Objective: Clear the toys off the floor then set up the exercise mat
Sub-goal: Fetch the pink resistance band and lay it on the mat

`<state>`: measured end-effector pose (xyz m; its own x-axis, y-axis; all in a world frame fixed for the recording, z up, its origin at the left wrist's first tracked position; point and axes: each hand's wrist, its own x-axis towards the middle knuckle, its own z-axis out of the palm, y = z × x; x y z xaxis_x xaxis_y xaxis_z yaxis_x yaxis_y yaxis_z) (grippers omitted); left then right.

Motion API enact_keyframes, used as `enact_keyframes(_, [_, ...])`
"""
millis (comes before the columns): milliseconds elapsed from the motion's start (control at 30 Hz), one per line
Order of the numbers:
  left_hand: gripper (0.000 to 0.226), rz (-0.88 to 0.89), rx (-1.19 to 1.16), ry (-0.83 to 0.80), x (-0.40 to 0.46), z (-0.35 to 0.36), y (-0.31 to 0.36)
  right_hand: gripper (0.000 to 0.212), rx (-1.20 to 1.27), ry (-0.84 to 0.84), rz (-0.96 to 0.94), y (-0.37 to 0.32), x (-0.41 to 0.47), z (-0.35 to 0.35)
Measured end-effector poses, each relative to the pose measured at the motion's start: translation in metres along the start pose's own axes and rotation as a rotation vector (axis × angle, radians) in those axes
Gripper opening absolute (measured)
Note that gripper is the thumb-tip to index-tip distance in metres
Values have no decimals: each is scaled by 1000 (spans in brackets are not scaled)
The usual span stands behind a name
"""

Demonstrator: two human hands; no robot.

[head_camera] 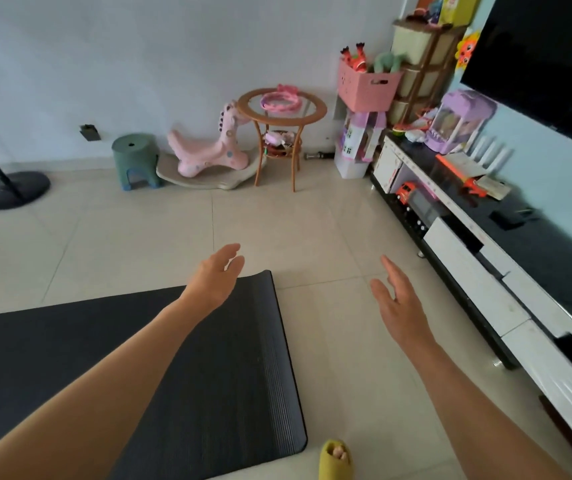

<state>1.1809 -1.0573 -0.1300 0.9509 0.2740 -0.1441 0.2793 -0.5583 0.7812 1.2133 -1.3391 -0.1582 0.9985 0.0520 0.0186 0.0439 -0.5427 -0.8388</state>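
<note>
My mat [173,358] lies flat on the floor [139,237]; left hand [213,277] above its end, right hand [398,306] beside it, both grips slack, empty, released.

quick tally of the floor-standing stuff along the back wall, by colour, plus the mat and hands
Pink: 1, the rocking toy
Green: 1, the stool
Brown: 1, the round side table
Black: 2, the stand base and the exercise mat, unrolled flat
Hands: 2, left hand and right hand, both open and empty
Total: 7
</note>
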Motion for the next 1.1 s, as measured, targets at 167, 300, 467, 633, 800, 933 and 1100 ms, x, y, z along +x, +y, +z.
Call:
enact_keyframes(167, [42,-23,-10,-4,58,59,55,50,-4,-32,10,33,83,-53])
enact_keyframes(300, [41,-32,-13,0,96,91,88,50,-23,-50,-14,48,137,-85])
enact_keyframes(467, [41,-57,-15,3,145,117,114,51,-36,-70,-6,59,195,-101])
enact_keyframes(633, [40,-60,-48,-18,213,138,133,51,-31,-96,-16,70,261,-96])
enact_keyframes(800, [41,-48,-48,-42,304,155,145,51,-41,-100,-5,82,352,-90])
enact_keyframes(933, [41,-75,-46,-33,393,155,160,52,-53,-113,19,78,447,-77])
enact_keyframes(1100, [41,-77,-17,-9,503,140,185,52,-20,-132,22,64,554,-59])
